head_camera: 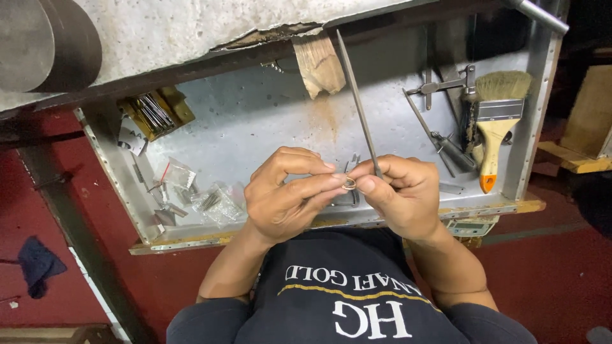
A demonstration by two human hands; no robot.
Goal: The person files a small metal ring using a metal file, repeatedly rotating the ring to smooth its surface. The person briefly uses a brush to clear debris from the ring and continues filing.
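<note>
Pinching small ring (349, 183), mostly hidden by our fingertips, between left hand (287, 194) and right hand (398, 194); right also clamps thin file (358, 102). Below: metal tray (255, 108), paintbrush (499, 121); red floor (548, 274).

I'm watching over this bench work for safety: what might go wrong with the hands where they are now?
The small ring is pinched only by fingertips of the left hand and right hand, so it may slip into the cluttered metal tray. The thin file in the right hand runs close to the fingers and may scrape them.
</note>
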